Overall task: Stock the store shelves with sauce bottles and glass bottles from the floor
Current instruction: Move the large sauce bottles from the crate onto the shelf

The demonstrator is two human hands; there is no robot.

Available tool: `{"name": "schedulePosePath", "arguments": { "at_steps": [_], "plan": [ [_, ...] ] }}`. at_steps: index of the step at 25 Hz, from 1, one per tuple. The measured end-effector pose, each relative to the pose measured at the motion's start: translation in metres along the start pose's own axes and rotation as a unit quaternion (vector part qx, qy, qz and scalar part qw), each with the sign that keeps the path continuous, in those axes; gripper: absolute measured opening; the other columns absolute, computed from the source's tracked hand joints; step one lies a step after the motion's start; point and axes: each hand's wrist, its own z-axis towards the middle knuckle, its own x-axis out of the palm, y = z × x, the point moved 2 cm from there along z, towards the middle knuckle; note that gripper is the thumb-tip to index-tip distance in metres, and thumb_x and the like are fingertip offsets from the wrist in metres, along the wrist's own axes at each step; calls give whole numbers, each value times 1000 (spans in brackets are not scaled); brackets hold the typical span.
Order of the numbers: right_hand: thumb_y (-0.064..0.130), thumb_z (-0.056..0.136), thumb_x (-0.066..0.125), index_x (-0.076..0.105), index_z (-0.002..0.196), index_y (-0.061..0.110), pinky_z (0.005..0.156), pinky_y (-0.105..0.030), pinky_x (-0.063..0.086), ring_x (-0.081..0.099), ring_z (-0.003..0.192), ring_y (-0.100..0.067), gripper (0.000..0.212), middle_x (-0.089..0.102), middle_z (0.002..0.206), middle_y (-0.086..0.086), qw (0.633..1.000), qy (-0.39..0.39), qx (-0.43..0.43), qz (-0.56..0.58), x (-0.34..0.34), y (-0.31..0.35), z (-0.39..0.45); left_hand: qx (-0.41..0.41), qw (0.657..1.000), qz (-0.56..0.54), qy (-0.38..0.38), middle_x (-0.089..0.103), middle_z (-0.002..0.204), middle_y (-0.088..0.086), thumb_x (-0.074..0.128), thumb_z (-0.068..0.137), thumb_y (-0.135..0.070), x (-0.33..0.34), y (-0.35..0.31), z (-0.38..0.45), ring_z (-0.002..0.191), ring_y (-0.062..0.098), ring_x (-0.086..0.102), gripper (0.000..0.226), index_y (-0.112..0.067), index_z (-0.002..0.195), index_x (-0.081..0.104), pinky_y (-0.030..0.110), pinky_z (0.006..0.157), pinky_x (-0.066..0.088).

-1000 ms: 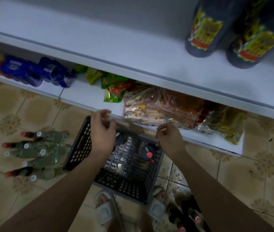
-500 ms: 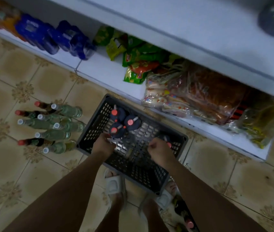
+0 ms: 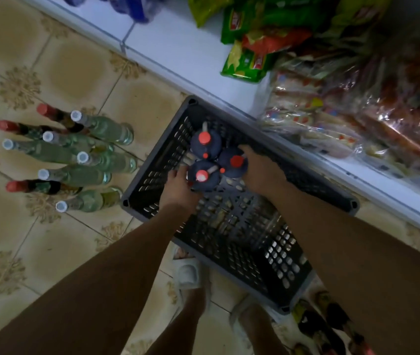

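Note:
Three dark sauce bottles with red caps stand together in the far left part of a grey plastic crate (image 3: 156, 160) on the floor. My left hand (image 3: 178, 184) is against the left side of the nearest sauce bottle (image 3: 205, 179), fingers curled on it. My right hand (image 3: 259, 169) wraps the right-hand sauce bottle (image 3: 232, 162) from the right. The third sauce bottle (image 3: 205, 142) stands untouched behind them. A cluster of glass bottles (image 3: 96, 162), some with white caps and some with red, stands on the tiles left of the crate.
The white bottom shelf (image 3: 183, 55) runs diagonally behind the crate, holding green snack packets (image 3: 248, 62) and wrapped bread packs (image 3: 332, 119). More bottles (image 3: 327, 319) stand on the floor at the lower right. My feet in white slippers (image 3: 188, 274) are just before the crate.
The view has tilted further down, losing the upper shelf. Both hands have moved from the crate's middle to the far left cluster and now rest on two sauce bottles.

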Motion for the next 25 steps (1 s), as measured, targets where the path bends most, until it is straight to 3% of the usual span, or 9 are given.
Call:
{"name": "schedulePosePath", "arguments": {
  "at_steps": [2,5,9,13,15,17,20,22,25],
  "plan": [
    [11,93,61,19,155,22,98,-47,47,50,125,-41,75,47,143,-20,999,16,29,-29,5,1,13,59,998,34,-10,46,136,8,68,85,-19,2,-8,11,122,29,49,55,-19,136,48,45,101,45],
    [3,89,62,20,153,15,102,-50,44,48,127,-42,78,46,143,-23,999,-10,49,-8,16,-2,23,106,990,91,18,51,129,12,63,89,-24,12,-22,26,117,34,50,39,-17,127,57,44,99,44],
    [5,90,61,23,150,13,93,-44,46,52,123,-42,71,48,138,-24,996,-14,73,-44,16,-4,25,99,978,180,38,47,132,17,53,96,-29,25,-28,41,119,38,47,33,-12,125,58,43,101,42],
    [9,97,56,38,143,8,91,-40,47,54,123,-36,50,50,139,-20,992,12,108,-63,17,-15,21,88,973,211,33,40,139,14,50,98,-27,26,-29,47,125,36,42,35,-15,130,54,46,103,41],
    [10,99,54,46,136,0,86,-37,49,58,116,-35,39,54,132,-21,990,32,136,-17,25,-27,14,81,959,264,65,36,143,13,49,98,-28,25,-32,46,129,35,39,40,-15,136,51,48,107,38],
    [13,101,52,48,132,-3,86,-38,55,64,105,-34,35,59,125,-23,970,58,188,145,34,-41,3,104,917,369,112,31,147,10,52,96,-35,25,-32,38,135,33,31,48,-17,141,46,52,111,32],
    [19,103,50,42,140,1,71,-36,55,64,92,-29,42,57,128,-22,885,78,251,384,36,-50,-12,158,832,514,135,24,153,6,57,92,-42,17,-20,25,141,31,21,51,-26,140,48,59,113,22],
    [20,104,48,38,144,5,65,-34,53,63,89,-28,44,56,129,-22,854,78,267,440,39,-57,-17,183,785,576,135,18,156,7,58,92,-38,15,-12,17,143,32,16,50,-28,140,48,61,114,19],
    [20,105,45,41,141,4,63,-34,54,65,83,-28,40,59,114,-21,837,70,282,464,53,-64,-28,234,735,623,127,20,154,8,58,92,-30,21,-10,1,142,31,17,48,-26,139,50,60,114,19]
  ]
}}
